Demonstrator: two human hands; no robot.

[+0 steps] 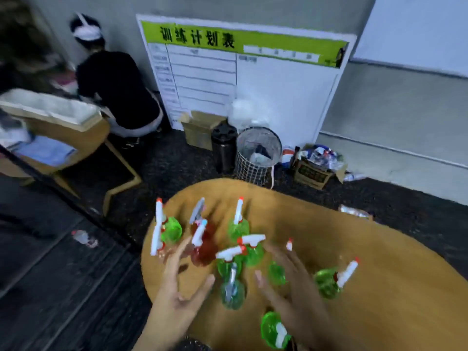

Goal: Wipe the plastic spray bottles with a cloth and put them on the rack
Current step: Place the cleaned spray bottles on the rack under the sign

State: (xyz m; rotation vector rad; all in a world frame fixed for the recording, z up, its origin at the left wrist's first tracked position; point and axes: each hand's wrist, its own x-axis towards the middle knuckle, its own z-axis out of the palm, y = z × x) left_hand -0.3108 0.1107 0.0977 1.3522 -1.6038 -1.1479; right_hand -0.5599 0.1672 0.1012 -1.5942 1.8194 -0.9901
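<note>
While your left hand (177, 287) hovers above the table's (379, 287) left edge, its grip is apart, fingers straight and spread, holding nothing. Just beyond its fingertips stand the spray bottles (228, 249): two green ones with white triggers by the left edge, a red one (203, 249) beside them, then more green ones clustered toward the middle. One bluish-green bottle (231, 292) sits between your two hands. Your right hand (291, 282) reaches over the middle of the table, its grip also apart, fingers extended above a green bottle (276, 273); motion blur hides whether it touches. Farther right, another green bottle (329, 282) leans its white trigger outward. At the near edge, one green bottle (274, 330) lies under your right forearm.
</note>
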